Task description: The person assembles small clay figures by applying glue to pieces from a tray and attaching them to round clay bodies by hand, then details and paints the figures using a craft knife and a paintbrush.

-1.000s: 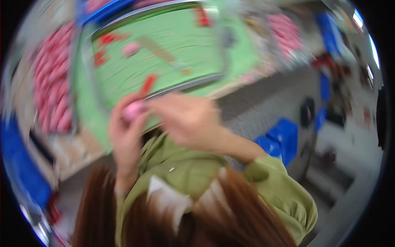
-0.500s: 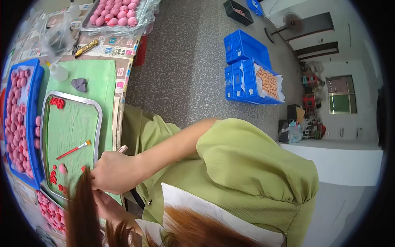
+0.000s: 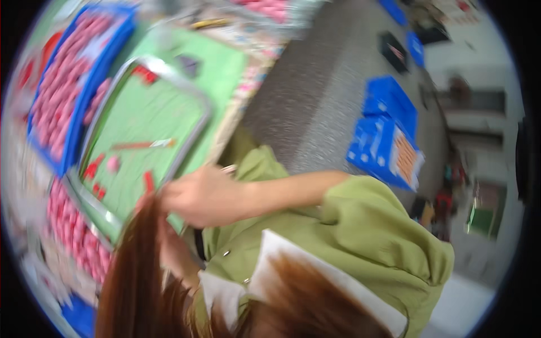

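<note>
Right hand (image 3: 200,197) pinches a lock of brown hair (image 3: 135,265) over the metal tray (image 3: 194,141); left hand (image 3: 174,248) sits behind hair, grip unreadable.

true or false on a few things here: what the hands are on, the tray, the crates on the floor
1. The right hand is gripping a lock of long brown hair. True.
2. The metal tray has a green lining. True.
3. The crates on the floor are red. False: they are blue.
4. The thin stick tool is held in the right hand. False: it lies loose on the tray's green lining, apart from the hand.
5. The left hand is resting on the blue bin of pink pieces. False: it is down by the hair, mostly hidden behind it, and its grip cannot be made out.
</note>
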The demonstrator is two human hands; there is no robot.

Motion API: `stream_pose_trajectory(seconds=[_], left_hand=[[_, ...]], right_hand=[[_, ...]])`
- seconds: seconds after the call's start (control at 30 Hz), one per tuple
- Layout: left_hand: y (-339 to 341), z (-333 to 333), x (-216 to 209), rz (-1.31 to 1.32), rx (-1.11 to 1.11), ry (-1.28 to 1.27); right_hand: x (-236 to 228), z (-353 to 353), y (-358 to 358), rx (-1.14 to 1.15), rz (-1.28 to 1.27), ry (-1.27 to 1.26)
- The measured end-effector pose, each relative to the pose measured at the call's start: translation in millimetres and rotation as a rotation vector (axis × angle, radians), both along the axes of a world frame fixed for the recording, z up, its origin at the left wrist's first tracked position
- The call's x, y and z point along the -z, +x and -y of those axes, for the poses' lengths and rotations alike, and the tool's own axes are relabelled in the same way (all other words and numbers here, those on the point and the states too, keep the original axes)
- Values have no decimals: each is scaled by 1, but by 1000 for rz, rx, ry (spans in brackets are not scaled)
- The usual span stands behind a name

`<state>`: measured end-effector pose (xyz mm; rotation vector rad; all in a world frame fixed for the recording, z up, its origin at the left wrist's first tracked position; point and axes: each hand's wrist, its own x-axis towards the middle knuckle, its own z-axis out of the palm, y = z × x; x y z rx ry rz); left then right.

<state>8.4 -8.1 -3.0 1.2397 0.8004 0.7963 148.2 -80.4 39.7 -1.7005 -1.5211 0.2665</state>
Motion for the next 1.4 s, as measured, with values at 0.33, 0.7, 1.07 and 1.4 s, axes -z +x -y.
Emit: stream_pose_trajectory(seconds=[0.33,0.7,1.07,1.4], left_hand=[[11,-6,-29,225,58,-352],[1,-12,-22,297,65,-245],[2,-9,-21,229,41,-125],[2,-9,-25,240,57,-176]], right_hand=[[-6,-12,6,-16,-241,-126],[-7,-16,-7,-10,-312,-159],[-7,-11,-6,-52,-322,-135],[-9,-10,-4,-79,-338,-157]])
